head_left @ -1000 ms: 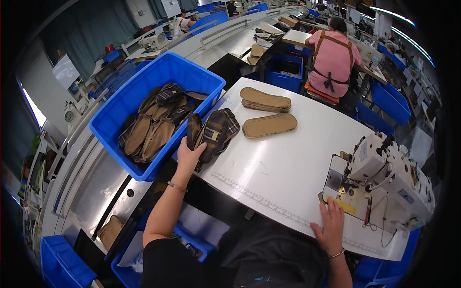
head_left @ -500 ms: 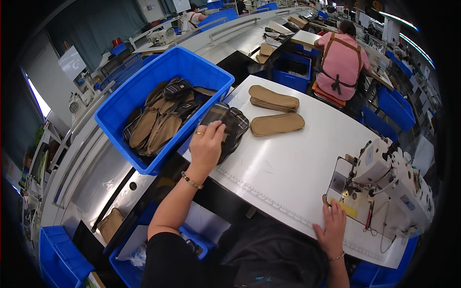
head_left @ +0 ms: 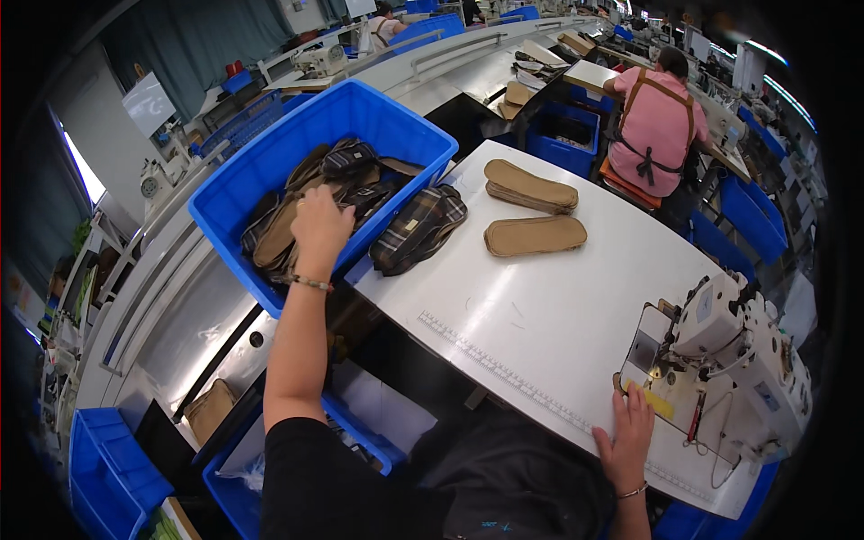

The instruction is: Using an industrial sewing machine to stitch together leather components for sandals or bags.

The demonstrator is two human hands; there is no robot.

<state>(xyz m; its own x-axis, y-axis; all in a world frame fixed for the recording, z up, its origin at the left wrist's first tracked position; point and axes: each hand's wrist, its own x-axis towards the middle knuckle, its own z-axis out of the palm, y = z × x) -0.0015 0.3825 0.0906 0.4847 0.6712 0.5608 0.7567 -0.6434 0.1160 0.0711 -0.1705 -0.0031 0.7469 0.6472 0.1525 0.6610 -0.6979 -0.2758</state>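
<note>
My left hand (head_left: 319, 229) reaches into a large blue bin (head_left: 220, 202), over flat brown fabric pieces (head_left: 274, 236) and dark plaid ones. Its thumb stands apart from the other fingers; the fingertips are partly hidden against the pieces. Just outside the bin, on the white table's left edge, lies a stack of dark plaid fabric pieces (head_left: 421, 225). My right hand (head_left: 627, 441) rests open and flat on the tabletop, its fingers beside the yellow plate (head_left: 660, 403) of a white sewing machine (head_left: 720, 324). A small brown tip shows by those fingertips.
Two piles of long, rounded brown fabric pieces (head_left: 535, 236) lie on the white table (head_left: 504, 306). A ruler strip (head_left: 504, 364) runs along its near edge. Red-handled snips (head_left: 696, 418) lie by the machine. A person in pink (head_left: 652, 135) sits at another table ahead.
My left hand has left the plaid stack on the table and moved left into the blue bin. My right hand stays by the machine. The view has shifted slightly.
</note>
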